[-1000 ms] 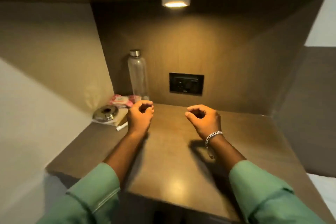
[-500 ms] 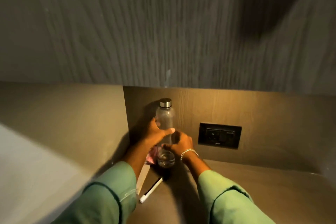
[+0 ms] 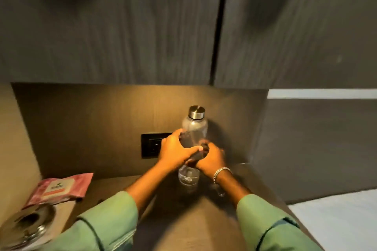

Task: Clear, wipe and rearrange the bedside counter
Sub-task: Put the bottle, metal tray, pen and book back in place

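A clear plastic water bottle (image 3: 195, 128) with a steel cap stands upright over the right part of the brown bedside counter (image 3: 187, 220), near the back wall. My left hand (image 3: 175, 152) wraps its middle from the left. My right hand (image 3: 211, 159) grips it from the right, lower down, a silver bracelet on that wrist. Whether the bottle's base touches the counter or hovers just above it is unclear. A pink wipes packet (image 3: 61, 188) lies at the back left. A round steel ashtray (image 3: 26, 224) sits in front of the packet, on something pale.
A black wall socket (image 3: 152, 145) is on the back panel, partly behind my left hand. Dark wooden cabinet doors (image 3: 122, 26) hang low over the niche. A side wall (image 3: 12, 149) bounds the left. A white bed (image 3: 336, 216) lies to the right.
Both hands went from hovering shut over the counter to gripping the bottle. The bottle has travelled from the back left corner to the right, past the socket. The view has swung right.
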Demonstrator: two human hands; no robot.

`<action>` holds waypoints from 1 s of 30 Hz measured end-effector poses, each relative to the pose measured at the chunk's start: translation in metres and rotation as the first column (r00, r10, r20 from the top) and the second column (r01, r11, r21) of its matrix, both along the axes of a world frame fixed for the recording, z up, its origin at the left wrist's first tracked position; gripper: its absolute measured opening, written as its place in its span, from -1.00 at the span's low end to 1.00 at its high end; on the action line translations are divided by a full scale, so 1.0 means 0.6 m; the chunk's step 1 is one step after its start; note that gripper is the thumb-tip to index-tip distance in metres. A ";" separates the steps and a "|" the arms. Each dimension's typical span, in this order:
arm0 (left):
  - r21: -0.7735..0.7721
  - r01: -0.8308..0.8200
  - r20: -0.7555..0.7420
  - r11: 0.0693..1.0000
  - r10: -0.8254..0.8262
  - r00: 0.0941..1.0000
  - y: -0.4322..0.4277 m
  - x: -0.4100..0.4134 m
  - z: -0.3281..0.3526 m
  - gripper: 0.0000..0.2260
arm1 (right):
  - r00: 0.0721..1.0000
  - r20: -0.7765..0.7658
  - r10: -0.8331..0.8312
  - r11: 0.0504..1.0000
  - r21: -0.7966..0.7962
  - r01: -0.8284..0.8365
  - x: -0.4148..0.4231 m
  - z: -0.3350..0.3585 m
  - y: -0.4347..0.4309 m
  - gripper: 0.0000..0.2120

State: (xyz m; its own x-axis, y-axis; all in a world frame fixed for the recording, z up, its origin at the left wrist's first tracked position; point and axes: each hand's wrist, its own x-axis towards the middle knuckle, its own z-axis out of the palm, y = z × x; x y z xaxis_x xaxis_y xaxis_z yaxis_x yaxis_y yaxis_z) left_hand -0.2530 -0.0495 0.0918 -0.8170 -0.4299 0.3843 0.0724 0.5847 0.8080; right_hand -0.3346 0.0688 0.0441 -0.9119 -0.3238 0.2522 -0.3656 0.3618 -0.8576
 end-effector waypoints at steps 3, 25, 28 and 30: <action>0.110 0.156 -0.045 0.982 -0.152 0.987 0.074 -0.072 0.006 -0.52 | 0.992 0.028 -0.120 0.993 -0.013 0.120 -0.068 0.007 0.079 -0.30; 0.180 -0.235 0.050 0.955 0.230 0.972 -0.139 0.037 -0.080 -0.75 | 0.929 -0.122 -0.349 0.902 -0.312 0.298 0.044 -0.129 -0.013 -0.37; 0.149 -0.403 0.114 0.903 0.389 0.914 -0.243 0.132 -0.100 -0.77 | 0.986 -0.072 0.152 0.971 -0.174 -0.163 0.145 -0.138 -0.149 -0.69; 0.089 -0.526 0.145 0.846 0.511 0.847 -0.307 0.201 -0.112 -0.76 | 0.901 -0.088 0.425 0.904 0.002 -0.427 0.191 -0.144 -0.227 -0.81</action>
